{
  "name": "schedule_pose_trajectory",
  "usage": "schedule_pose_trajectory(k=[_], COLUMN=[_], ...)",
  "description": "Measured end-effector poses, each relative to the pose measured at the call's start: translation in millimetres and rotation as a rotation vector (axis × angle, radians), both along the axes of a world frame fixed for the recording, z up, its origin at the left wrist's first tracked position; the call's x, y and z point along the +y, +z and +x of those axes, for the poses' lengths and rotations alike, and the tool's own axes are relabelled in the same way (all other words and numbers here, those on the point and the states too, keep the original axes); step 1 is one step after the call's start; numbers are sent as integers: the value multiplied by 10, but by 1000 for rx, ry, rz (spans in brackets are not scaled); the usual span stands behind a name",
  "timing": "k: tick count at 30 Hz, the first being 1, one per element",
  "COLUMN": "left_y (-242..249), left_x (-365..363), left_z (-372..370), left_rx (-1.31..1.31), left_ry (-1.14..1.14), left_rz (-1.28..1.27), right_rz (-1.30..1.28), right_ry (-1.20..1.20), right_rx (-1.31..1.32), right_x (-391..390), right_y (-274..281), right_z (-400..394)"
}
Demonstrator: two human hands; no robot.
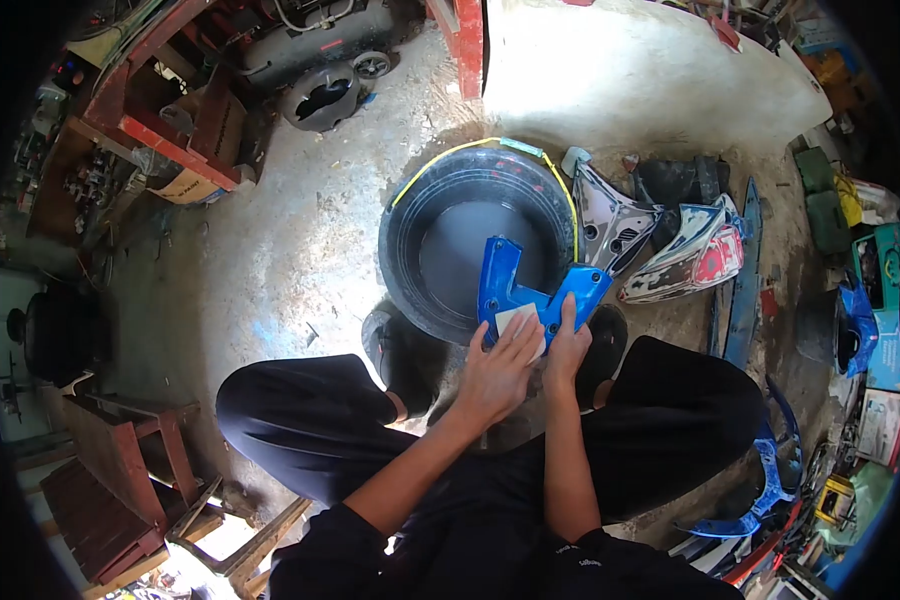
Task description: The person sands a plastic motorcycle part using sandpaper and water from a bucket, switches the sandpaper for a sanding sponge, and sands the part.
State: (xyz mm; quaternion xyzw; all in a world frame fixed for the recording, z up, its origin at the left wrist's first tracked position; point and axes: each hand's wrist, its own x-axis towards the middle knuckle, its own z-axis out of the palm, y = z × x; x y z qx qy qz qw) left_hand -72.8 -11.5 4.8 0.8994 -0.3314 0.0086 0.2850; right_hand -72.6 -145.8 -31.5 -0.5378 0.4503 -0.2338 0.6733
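A blue plastic fairing panel, forked in shape with small holes, is held over the near rim of a black bucket. My right hand grips the panel's right arm, thumb on its upper face. Under the fingers of my left hand, a white pad lies flat against the panel's middle. Those fingers are stretched together over the pad and hide part of it. Greyish water stands in the bucket, whose yellow handle rests along the rim.
To the bucket's right lie a grey and white panel and a red and white sanded panel. A long blue strip is beyond them. Blue trim lies lower right. A red frame stands upper left; a wooden stool is lower left.
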Motion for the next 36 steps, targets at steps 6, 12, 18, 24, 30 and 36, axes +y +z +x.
schedule_pose_trajectory(k=[6, 12, 18, 24, 30, 36], left_y=[-32, -360, -53, -232, 0, 29], left_x=[8, 90, 7, 92, 31, 212], left_z=[-86, 262, 78, 158, 243, 283], left_rx=[-15, 281, -77, -40, 27, 155], left_ry=[-72, 377, 136, 264, 201, 72], left_rz=[22, 154, 87, -15, -217, -330], right_rz=[-27, -70, -49, 7, 31, -48], right_ry=[5, -19, -33, -18, -12, -27], right_rx=[5, -13, -4, -26, -33, 17], right_x=[26, 38, 75, 69, 72, 70], right_y=[-26, -131, -38, -77, -46, -31], right_z=[-9, -20, 20, 29, 4, 2])
